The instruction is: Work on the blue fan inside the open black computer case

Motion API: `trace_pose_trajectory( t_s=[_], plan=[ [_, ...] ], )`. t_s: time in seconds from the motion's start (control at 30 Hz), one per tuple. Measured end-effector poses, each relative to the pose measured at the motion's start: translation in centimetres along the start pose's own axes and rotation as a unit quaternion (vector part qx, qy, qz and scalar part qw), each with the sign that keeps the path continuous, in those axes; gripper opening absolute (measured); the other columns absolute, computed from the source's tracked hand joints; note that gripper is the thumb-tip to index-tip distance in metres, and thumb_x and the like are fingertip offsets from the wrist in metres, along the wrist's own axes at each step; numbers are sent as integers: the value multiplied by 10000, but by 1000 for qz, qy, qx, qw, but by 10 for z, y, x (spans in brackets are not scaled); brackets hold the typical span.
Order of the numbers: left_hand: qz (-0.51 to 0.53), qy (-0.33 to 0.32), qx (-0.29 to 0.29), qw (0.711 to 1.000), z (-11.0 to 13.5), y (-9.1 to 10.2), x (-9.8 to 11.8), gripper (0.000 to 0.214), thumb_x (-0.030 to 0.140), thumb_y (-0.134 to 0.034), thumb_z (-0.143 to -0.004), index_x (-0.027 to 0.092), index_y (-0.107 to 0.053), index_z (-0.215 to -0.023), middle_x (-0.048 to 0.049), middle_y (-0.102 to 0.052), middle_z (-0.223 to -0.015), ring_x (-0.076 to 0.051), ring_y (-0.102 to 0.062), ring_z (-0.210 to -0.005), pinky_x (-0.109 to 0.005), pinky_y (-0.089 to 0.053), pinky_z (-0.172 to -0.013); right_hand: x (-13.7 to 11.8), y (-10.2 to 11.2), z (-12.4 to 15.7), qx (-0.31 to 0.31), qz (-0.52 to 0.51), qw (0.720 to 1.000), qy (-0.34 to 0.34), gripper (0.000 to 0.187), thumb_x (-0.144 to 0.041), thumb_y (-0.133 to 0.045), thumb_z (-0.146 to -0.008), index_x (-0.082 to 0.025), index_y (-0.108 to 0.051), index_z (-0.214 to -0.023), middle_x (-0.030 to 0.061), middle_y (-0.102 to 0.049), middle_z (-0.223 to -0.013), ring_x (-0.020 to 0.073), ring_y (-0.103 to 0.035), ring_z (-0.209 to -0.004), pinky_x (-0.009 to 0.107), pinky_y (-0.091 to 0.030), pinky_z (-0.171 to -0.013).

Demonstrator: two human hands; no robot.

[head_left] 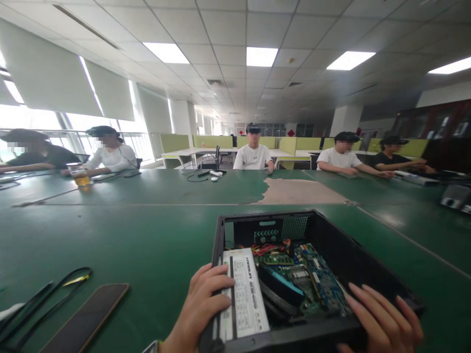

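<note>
In front of me on the green table is a black open-topped computer case point(301, 331). A power supply point(247, 289) with a white label lies along its left side. My left hand point(204, 299) reaches over the left wall, its spread fingers resting on that label. My right hand point(384, 318) grips the front wall near the right corner, fingers inside and part of the thumb outside. Between the hands are a black fan-like part with a blue strip point(281, 287), a blue circuit board point(326, 279) and a green memory stick point(275, 259). Red and yellow wires point(270, 248) run behind them.
A dark phone-like slab point(86, 318) and a black cable point(40, 309) with a yellow tag lie at left. Farther off stand a cup of amber drink point(81, 177) and small white items point(215, 174). Several people sit along the far side. The tabletop has a torn patch point(301, 191).
</note>
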State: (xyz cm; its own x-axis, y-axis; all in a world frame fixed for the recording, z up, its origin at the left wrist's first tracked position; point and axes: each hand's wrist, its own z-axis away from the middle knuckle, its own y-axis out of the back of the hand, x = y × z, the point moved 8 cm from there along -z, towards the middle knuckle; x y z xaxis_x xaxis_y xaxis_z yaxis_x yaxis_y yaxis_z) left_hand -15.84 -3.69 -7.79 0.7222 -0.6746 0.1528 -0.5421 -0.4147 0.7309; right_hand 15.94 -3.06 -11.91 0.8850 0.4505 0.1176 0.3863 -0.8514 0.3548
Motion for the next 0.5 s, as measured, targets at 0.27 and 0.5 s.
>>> trace_pose_trajectory(
  t_s=[0.27,0.5],
  plan=[
    [-62,125,-12,990,-195,-127,-24,913,765,-442,-719,165,-329,-1397,-140,-292,-1495,-315,-184,-1394,-498,-150,-1134,145,-175,-118,-336,46,878,-338,613,-390,-234,-902,9,-372,-1346,289,-391,-1379,355,-380,-1294,531,-323,-1038],
    [-164,155,-132,965,-294,-136,-148,769,667,-442,-810,104,-395,-1331,-187,-442,-1382,-305,-363,-1294,-419,-244,-1067,-7,-71,-28,-383,-238,886,-106,270,-477,-439,-886,-383,-664,-1002,3,-690,-968,224,-649,-919,393,-556,-753]
  ],
)
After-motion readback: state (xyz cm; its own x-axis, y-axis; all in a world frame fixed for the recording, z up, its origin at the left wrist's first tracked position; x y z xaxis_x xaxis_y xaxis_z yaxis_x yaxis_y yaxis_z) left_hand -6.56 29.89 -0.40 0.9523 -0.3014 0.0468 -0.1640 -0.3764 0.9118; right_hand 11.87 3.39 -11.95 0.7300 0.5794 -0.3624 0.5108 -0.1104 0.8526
